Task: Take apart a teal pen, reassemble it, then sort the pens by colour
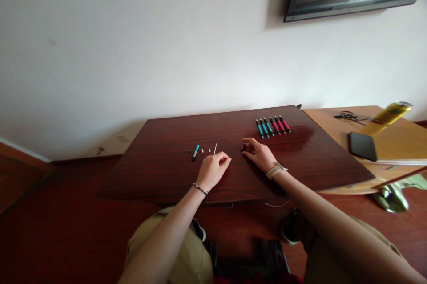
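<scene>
My left hand [215,169] hovers low over the dark table, thumb and fingertips pinched together; whatever may be between them is hidden. Just beyond its knuckles a thin white pen refill [215,147] points away from me, its near end covered by the hand. To the right, my right hand [259,154] has thumb and forefinger closed around a small black pen part [244,146]. Left of the refill are two small white pieces [202,151], a turquoise and black pen barrel [195,152] and a tiny dark teal piece [188,151].
Several turquoise pens [262,128] and pink pens [280,124] lie in a row at the table's back right. On the adjoining light wood surface are a black phone [362,146], a coiled cable [349,116] and a yellow can [392,113]. A wall rises behind the table [167,137].
</scene>
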Motion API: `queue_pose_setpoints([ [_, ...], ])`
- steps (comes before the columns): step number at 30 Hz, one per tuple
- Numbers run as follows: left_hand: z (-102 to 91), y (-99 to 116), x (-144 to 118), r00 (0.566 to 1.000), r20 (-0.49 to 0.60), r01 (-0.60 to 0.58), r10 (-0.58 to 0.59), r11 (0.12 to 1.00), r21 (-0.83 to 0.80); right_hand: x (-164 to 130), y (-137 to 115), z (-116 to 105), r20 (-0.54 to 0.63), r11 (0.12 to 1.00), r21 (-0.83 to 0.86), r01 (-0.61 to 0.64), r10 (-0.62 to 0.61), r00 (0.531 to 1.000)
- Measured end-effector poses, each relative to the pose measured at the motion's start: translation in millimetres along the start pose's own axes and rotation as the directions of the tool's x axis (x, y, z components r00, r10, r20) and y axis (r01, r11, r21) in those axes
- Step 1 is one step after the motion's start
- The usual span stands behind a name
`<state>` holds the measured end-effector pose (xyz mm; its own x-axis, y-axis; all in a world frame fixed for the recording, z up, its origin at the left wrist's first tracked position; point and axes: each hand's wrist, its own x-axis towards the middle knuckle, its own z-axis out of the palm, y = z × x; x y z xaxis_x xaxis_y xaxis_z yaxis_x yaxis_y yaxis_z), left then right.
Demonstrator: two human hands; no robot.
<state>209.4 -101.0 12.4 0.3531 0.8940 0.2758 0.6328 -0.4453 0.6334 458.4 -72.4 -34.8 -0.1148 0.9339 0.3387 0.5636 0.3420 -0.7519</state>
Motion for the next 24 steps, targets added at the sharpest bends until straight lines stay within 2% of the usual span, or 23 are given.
queue_pose_setpoints([
  [4, -1.2, -6, 3, 0.997, -0.052, -0.061, 0.064, 0.996, 0.063, -1, 0, -3, 0.000, 1.000, -0.029, -0.001, 0.001, 1.000],
  [7, -1.0, -10, 5, 0.986, -0.112, -0.095, 0.125, 0.966, 0.241, -6, -3, -8, 0.011, 0.999, -0.042, 0.005, -0.004, 1.000],
  [10, 1.9, -12, 8, 0.984, -0.146, -0.033, 0.104, 0.905, 0.425, -15, -8, -13, 0.018, 0.996, -0.088, 0.002, 0.000, 1.000],
  [12, 4.8, -12, 10, 0.985, -0.153, 0.009, 0.076, 0.872, 0.490, -22, -12, -17, 0.005, 0.991, -0.130, -0.007, 0.008, 1.000],
  [19, 15.4, -17, 23, 0.991, -0.128, 0.040, 0.039, 0.826, 0.563, -38, -27, -28, -0.047, 0.973, -0.228, -0.017, 0.006, 0.999],
  [24, 22.6, -17, 30, 0.991, -0.124, 0.038, 0.044, 0.808, 0.589, -42, -37, -31, -0.105, 0.973, -0.228, -0.030, 0.006, 0.994],
])
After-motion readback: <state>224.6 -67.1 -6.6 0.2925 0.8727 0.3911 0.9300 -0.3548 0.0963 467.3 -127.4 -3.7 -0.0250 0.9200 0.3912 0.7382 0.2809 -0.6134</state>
